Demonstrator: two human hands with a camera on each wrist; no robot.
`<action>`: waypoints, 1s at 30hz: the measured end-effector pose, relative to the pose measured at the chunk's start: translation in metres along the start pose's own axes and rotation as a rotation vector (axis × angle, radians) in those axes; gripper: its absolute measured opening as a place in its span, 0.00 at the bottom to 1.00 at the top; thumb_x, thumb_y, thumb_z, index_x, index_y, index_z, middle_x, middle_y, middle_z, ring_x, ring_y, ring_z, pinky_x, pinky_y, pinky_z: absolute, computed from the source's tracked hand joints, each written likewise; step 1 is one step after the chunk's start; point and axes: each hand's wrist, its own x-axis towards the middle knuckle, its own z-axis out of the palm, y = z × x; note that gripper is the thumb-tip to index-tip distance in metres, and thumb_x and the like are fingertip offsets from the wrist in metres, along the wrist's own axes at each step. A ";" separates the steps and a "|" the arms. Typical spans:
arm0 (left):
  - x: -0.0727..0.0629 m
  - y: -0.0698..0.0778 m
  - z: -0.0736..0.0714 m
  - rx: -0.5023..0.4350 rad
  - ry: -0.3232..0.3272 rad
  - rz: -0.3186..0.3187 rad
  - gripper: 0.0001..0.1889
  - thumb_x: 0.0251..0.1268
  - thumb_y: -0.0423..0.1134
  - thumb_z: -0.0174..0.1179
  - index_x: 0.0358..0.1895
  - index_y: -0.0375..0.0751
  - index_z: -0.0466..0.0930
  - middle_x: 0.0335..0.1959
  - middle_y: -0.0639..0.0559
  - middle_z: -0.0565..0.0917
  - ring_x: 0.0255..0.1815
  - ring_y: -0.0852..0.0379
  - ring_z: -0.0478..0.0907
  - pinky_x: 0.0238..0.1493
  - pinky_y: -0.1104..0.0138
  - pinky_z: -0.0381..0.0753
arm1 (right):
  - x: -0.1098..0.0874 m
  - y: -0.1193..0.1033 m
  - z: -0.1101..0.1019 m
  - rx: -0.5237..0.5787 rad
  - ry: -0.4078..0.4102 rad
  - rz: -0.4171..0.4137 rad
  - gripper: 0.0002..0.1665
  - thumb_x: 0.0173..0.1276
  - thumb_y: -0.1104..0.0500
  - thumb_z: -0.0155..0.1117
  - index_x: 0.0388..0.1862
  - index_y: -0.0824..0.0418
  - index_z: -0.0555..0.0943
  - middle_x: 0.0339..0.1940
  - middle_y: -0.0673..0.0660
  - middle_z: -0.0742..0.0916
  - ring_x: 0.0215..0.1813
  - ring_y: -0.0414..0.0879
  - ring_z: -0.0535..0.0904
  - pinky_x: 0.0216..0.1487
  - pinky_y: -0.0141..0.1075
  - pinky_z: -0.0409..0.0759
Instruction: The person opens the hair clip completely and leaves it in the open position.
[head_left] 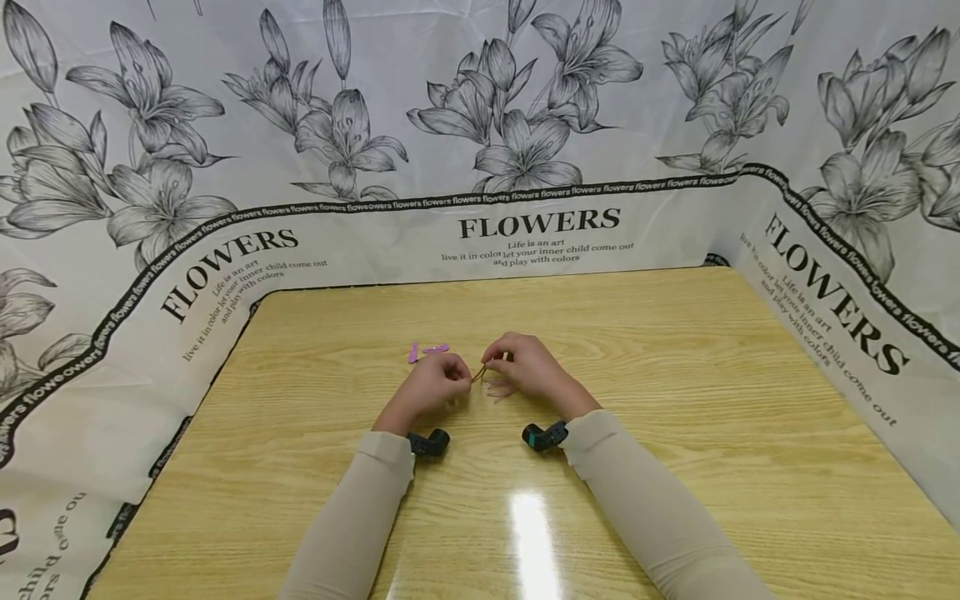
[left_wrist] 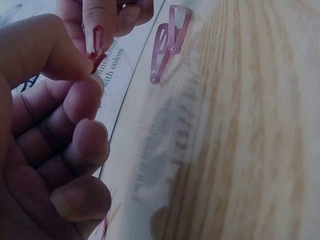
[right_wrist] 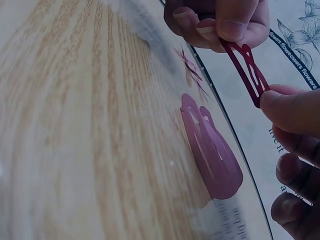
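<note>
Bold "FLOWERS" [head_left: 540, 223] on the white cloth [head_left: 375, 246] (small "flowers" [head_left: 495, 199] along its black band [head_left: 641, 187])

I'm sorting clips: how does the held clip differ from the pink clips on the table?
The held clip looks darker and redder; the pink clips paler. The left hand and right hand pinch the held clip; the pink clips lie on the table. Both have open slots.
</note>
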 end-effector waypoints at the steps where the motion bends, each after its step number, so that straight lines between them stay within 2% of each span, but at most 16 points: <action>1: 0.000 0.000 0.000 0.012 -0.003 -0.001 0.02 0.59 0.35 0.60 0.32 0.43 0.82 0.28 0.51 0.80 0.24 0.58 0.74 0.28 0.66 0.76 | 0.000 0.000 0.000 -0.010 0.000 -0.008 0.08 0.69 0.56 0.63 0.41 0.55 0.86 0.37 0.49 0.83 0.32 0.42 0.74 0.36 0.35 0.74; 7: -0.001 0.002 0.001 0.085 -0.018 0.011 0.03 0.57 0.36 0.60 0.30 0.41 0.81 0.26 0.52 0.80 0.24 0.59 0.74 0.27 0.67 0.76 | 0.001 -0.002 0.001 -0.068 -0.006 -0.039 0.07 0.69 0.56 0.63 0.40 0.54 0.87 0.36 0.49 0.83 0.32 0.41 0.74 0.37 0.35 0.74; 14: -0.002 0.004 0.002 0.176 -0.018 0.051 0.04 0.55 0.33 0.61 0.26 0.46 0.79 0.23 0.55 0.79 0.24 0.60 0.73 0.29 0.68 0.73 | 0.004 -0.002 0.004 -0.121 -0.011 -0.074 0.06 0.68 0.57 0.64 0.39 0.53 0.87 0.35 0.49 0.83 0.37 0.41 0.76 0.42 0.36 0.74; 22: -0.001 0.004 0.003 0.267 -0.029 0.075 0.05 0.55 0.33 0.61 0.25 0.47 0.79 0.22 0.56 0.78 0.22 0.62 0.72 0.27 0.69 0.73 | 0.005 -0.003 0.009 -0.162 -0.033 -0.048 0.06 0.68 0.56 0.64 0.39 0.52 0.87 0.36 0.49 0.83 0.37 0.42 0.76 0.43 0.37 0.75; 30: -0.002 0.005 0.003 0.320 -0.053 0.077 0.04 0.54 0.33 0.61 0.25 0.46 0.78 0.22 0.55 0.77 0.22 0.62 0.71 0.26 0.70 0.71 | 0.004 -0.002 0.013 -0.193 -0.036 -0.034 0.06 0.68 0.57 0.64 0.38 0.50 0.87 0.35 0.48 0.82 0.35 0.42 0.75 0.42 0.37 0.75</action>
